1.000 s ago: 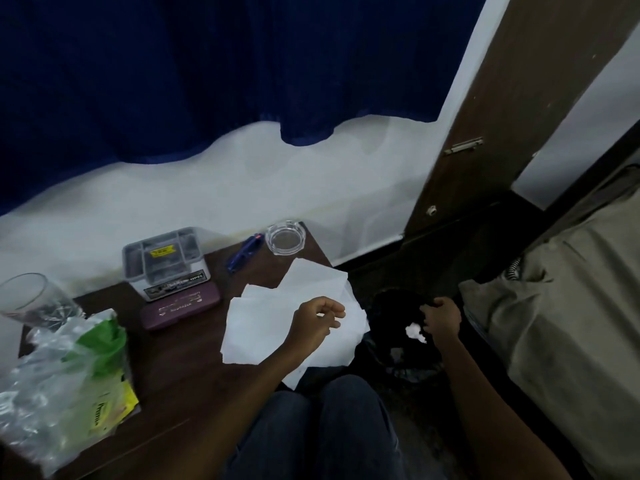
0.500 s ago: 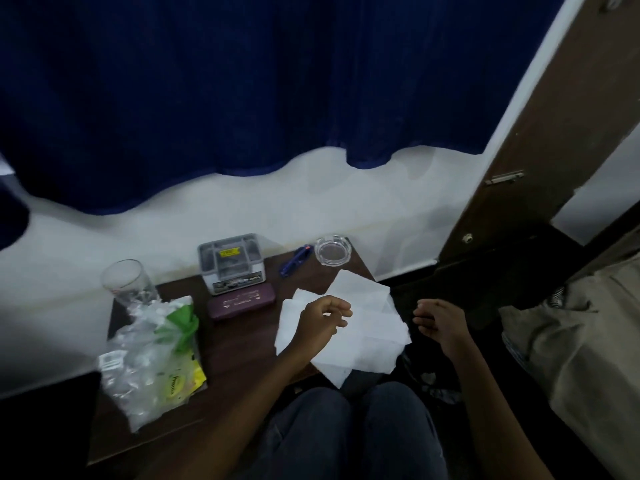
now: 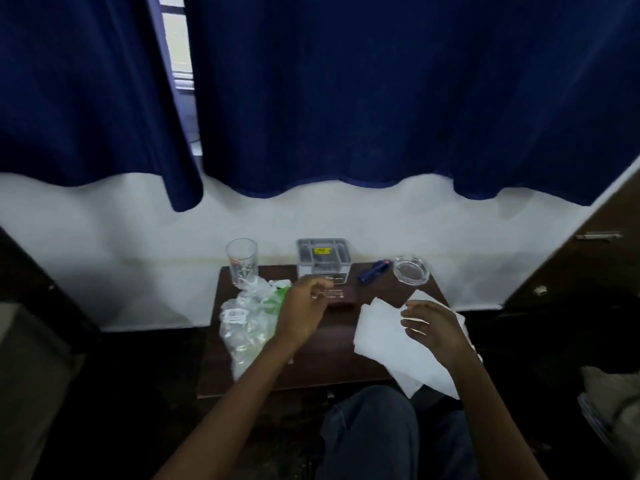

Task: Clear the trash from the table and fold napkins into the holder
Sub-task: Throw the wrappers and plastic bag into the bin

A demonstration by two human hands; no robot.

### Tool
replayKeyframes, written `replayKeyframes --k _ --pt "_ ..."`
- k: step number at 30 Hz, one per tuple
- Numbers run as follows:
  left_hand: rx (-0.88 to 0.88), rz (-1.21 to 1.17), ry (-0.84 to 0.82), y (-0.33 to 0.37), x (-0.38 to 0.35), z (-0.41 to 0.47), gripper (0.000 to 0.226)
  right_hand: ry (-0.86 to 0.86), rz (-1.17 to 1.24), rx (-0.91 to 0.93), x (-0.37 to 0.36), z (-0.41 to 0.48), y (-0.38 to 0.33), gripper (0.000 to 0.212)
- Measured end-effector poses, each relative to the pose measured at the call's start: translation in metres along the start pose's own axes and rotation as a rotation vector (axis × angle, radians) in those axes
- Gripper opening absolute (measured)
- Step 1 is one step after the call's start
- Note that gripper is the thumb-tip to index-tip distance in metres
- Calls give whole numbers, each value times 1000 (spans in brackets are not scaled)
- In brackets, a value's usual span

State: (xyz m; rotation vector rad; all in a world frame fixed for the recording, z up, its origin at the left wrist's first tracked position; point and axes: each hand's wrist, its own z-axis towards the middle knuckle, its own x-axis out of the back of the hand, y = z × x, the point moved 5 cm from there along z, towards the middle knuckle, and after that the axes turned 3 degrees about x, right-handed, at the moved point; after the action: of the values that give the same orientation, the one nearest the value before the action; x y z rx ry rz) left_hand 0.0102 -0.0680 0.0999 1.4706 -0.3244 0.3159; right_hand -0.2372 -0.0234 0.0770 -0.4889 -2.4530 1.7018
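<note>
Several white napkins (image 3: 379,336) lie loose on the right part of the small dark table (image 3: 332,367), overhanging its front right corner. My right hand (image 3: 434,329) is over them with relaxed fingers and grips nothing. My left hand (image 3: 304,308) hovers at the table's middle, fingers loosely curled and empty, between a crumpled clear and green plastic bag (image 3: 247,327) and a maroon case (image 3: 343,296). The grey napkin holder (image 3: 323,258) stands at the back by the wall.
A drinking glass (image 3: 241,261) stands at the back left. A blue pen-like item (image 3: 372,271) and a glass ashtray (image 3: 411,268) sit at the back right. Blue curtains hang above the white wall. My knees are below the table's front edge.
My right hand came up from the bin on the right and now is over the napkins. My left hand left the napkins and moved left toward the bag. The view swung left.
</note>
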Motion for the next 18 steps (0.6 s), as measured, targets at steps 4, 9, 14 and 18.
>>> replayKeyframes --k 4,9,14,18 --pt "-1 358 276 -37 61 -4 35 -69 -56 -33 -36 -5 9 10" --pt "374 541 -104 -118 72 -11 89 -106 -95 -89 -68 -9 22 10" --pt "296 262 -32 -137 71 -27 102 -143 -112 -126 -80 -16 33 11" --pt "311 -16 95 -138 90 -27 84 -135 -116 -123 -74 -19 34 12"
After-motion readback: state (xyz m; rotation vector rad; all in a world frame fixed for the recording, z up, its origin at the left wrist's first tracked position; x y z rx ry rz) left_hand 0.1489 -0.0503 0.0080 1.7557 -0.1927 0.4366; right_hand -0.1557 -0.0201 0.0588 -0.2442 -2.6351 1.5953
